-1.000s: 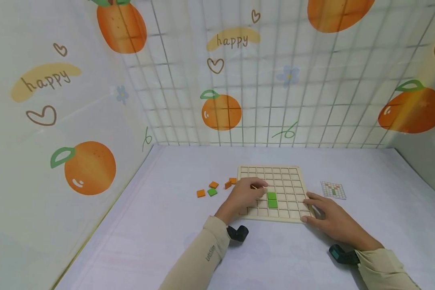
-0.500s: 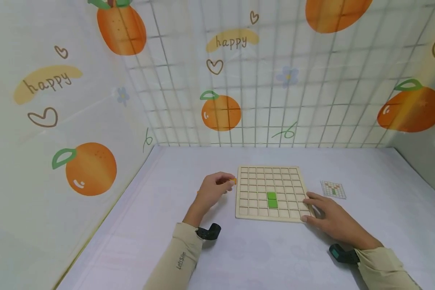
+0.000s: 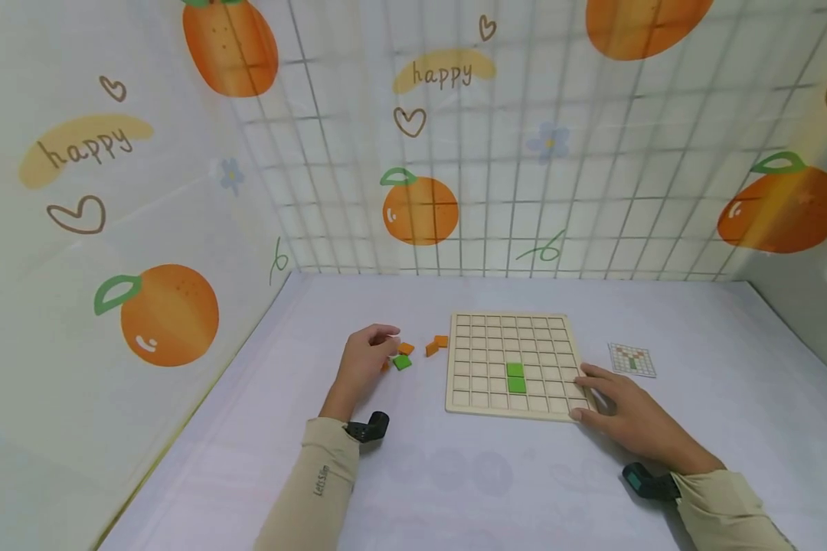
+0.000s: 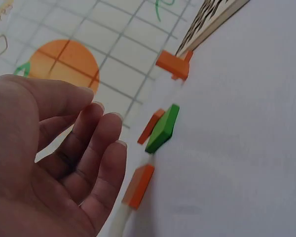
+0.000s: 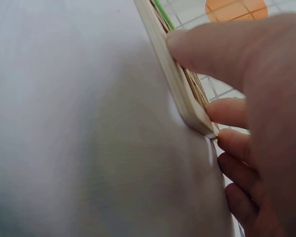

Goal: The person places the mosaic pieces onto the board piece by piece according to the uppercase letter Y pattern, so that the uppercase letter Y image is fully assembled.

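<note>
A wooden grid board [image 3: 482, 383] lies flat on the table, with two green square tiles [image 3: 515, 377] set one above the other in its cells. My right hand [image 3: 630, 417] holds the board's near right corner, thumb on the rim and fingertips at the side in the right wrist view. To the left of the board, my left hand [image 3: 361, 363] hovers by the loose tiles; its fingers are loosely bent and hold nothing in the left wrist view. Closest to it are a green tile [image 4: 163, 129], an orange tile [image 4: 139, 186] partly covered in the head view, and another orange tile [image 3: 405, 348].
Two more orange tiles [image 3: 433, 349] sit beside the board's left edge, one leaning on the other. A small card [image 3: 632, 360] with a coloured grid pattern lies right of the board. Patterned curtain walls [image 3: 510, 214] enclose the table [image 3: 496, 490] behind and at the sides.
My left hand has moved left from over the board, past the two orange tiles near its edge, to the farther loose tiles. My right hand has stayed at the board's corner.
</note>
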Available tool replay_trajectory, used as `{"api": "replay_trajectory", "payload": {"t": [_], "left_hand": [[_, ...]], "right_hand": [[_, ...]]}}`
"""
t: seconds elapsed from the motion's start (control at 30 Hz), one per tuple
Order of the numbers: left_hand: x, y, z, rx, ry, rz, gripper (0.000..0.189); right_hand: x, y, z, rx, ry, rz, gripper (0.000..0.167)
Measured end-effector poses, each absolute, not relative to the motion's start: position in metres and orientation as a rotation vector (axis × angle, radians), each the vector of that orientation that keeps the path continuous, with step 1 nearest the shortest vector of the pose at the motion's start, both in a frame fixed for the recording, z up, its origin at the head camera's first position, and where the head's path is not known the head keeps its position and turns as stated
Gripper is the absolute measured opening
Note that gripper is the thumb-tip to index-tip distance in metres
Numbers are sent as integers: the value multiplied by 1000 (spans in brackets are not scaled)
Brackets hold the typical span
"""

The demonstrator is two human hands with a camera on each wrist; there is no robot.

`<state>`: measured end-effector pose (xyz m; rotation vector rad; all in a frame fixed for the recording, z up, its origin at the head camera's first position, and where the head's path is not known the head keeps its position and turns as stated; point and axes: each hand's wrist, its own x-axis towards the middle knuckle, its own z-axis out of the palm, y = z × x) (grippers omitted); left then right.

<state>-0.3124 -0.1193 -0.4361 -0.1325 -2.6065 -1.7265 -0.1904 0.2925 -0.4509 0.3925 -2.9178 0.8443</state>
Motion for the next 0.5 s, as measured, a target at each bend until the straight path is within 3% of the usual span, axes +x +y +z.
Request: {"api": "replay_trajectory", "payload": {"t": [0.5], "left_hand": [[-316,-130,-445,-184,-2703,-1518,22]], "right_hand": [[-190,292,-450,400,-2917,841,66]]}}
